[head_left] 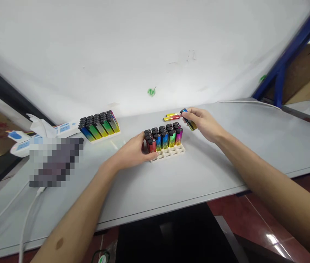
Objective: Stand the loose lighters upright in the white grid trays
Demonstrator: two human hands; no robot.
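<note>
A white tray point(181, 149) in the middle of the table holds several upright lighters point(165, 140) with black tops; slots along its near side are bare. My left hand point(134, 151) grips the tray's left end, thumb at the front corner and fingers behind the red lighter. Right of the tray, above the table, my right hand point(201, 122) is closed on a blue and yellow lighter point(190, 121), held tilted. Beside that hand, toward the wall, more lighters point(171, 118), yellow and red, lie flat.
A second white tray point(106, 137) full of lighters stands at the back left. Left of it are a white power strip point(64, 128), a pixelated dark object point(58, 162) and white cables point(25, 219). A white wall backs the table point(149, 193).
</note>
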